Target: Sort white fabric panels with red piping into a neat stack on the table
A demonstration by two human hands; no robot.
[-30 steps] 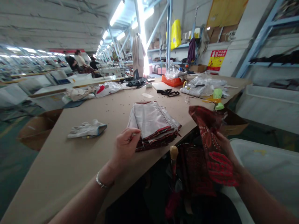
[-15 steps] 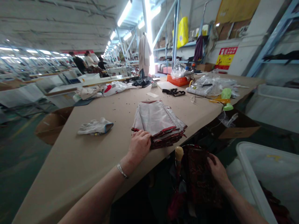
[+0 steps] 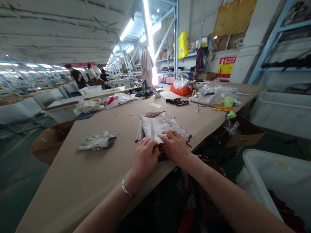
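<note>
Cloth stack (image 3: 152, 126) sits on the table (image 3: 109, 181), near its front edge, pale side up, dark red at the borders; likely put there for short reach. Left hand (image 3: 145, 155) and right hand (image 3: 176, 147) are side by side on its near end, fingers curled onto the cloth. Looks like two-point contact to keep the layers flat and lined up. Can't tell if either hand pinches a layer or only presses: fingertips partly hidden. Glove (image 3: 97, 141) lies off to the left, well apart from the stack, so out of the way. White bin (image 3: 251, 165) stands below table height on the right, dark red fabric (image 3: 286, 207) inside, handy to the right arm.
</note>
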